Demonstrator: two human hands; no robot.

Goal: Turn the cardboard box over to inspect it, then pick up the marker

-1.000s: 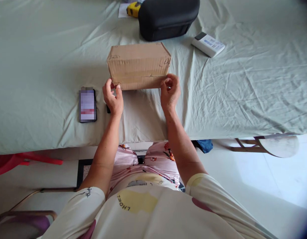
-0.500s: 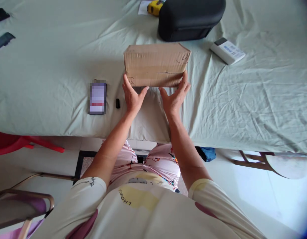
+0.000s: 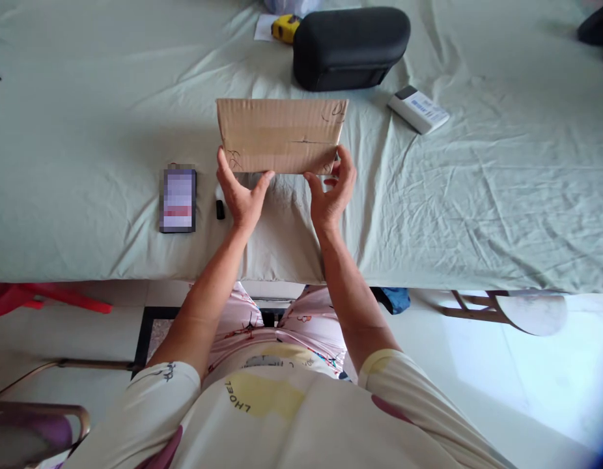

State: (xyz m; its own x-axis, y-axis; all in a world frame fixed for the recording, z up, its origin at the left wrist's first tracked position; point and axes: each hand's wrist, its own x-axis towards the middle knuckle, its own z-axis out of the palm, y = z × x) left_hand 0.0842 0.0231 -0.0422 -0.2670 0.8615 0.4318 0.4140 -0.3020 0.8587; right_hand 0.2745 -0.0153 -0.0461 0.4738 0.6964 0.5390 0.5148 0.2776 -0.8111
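Observation:
Between my two hands is a brown cardboard box (image 3: 282,135), one face turned toward me, with pen marks near its corners. My left hand (image 3: 240,198) grips its lower left corner, thumb along the bottom edge. At the lower right corner my right hand (image 3: 332,195) holds it the same way, some fingers behind the box. Whether the box touches the cloth I cannot tell. Just left of my left hand lies a small black cap (image 3: 220,210). A phone (image 3: 178,200) with a blurred screen lies farther left.
A pale green cloth (image 3: 477,215) covers the table. Behind the box stand a black case (image 3: 350,49), a yellow tape measure (image 3: 285,28) and a white-and-black box (image 3: 419,109). Below the table edge are a red chair (image 3: 52,296) and a wooden stool (image 3: 506,309).
The box has tipped, so its top side no longer shows and the front face looks taller. My hands keep their hold. The whole view has shifted slightly.

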